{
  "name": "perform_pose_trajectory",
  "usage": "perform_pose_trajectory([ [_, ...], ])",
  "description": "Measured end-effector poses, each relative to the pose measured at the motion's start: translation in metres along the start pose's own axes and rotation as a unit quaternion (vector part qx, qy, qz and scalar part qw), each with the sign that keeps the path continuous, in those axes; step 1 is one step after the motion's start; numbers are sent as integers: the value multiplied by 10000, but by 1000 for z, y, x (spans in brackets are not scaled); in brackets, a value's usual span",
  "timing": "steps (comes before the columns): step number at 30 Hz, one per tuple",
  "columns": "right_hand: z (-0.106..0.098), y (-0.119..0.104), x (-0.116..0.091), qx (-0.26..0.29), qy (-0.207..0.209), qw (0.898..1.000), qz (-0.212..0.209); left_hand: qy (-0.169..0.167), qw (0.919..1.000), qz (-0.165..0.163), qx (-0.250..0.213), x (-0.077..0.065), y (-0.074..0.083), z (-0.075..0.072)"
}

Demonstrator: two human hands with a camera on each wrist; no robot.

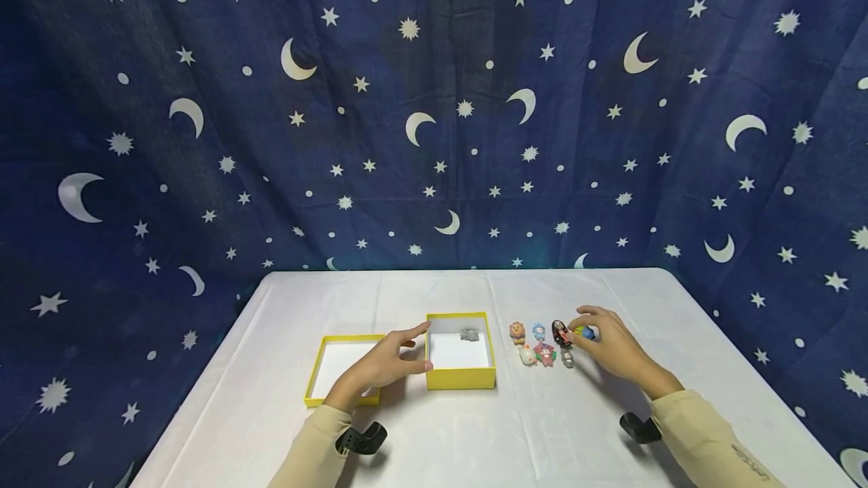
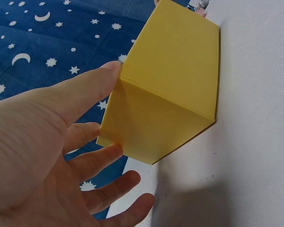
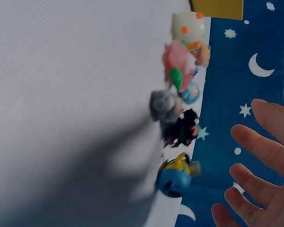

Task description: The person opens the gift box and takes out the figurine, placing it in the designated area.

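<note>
My left hand [image 1: 386, 362] rests against the left side of an open yellow box [image 1: 461, 379], thumb at its near corner and fingers spread. A small grey figurine [image 1: 469, 335] lies inside on the white bottom. Over the right end of a group of toy figurines hovers my right hand [image 1: 613, 345], fingers apart and nothing between them in the right wrist view. Nearest to it are a blue-and-yellow figurine [image 3: 175, 177] and a black-haired figurine [image 1: 560, 332]. A grey figurine [image 1: 567, 358] lies just in front of the black-haired one.
Left of the box lies its yellow-rimmed lid [image 1: 313, 375], white inside, partly behind my left hand. Between box and right hand are a pink figurine [image 1: 545, 354], a white orange-spotted one [image 1: 527, 355], an orange one [image 1: 518, 332] and a light blue one [image 1: 539, 330]. A starry curtain hangs behind the white table [image 1: 475, 435].
</note>
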State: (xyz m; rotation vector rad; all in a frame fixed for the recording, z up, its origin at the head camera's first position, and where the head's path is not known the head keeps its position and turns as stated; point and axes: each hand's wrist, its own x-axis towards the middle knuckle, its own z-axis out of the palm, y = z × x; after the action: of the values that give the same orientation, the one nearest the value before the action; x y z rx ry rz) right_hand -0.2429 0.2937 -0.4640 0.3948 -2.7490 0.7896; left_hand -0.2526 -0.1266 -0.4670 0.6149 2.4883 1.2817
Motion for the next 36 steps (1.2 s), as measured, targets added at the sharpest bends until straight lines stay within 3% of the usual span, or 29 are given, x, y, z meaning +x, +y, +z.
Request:
perform_pose_trajectory([
  [36, 25, -63, 42, 341, -372, 9977, -458, -70, 9998, 167, 3, 2, -1, -1],
])
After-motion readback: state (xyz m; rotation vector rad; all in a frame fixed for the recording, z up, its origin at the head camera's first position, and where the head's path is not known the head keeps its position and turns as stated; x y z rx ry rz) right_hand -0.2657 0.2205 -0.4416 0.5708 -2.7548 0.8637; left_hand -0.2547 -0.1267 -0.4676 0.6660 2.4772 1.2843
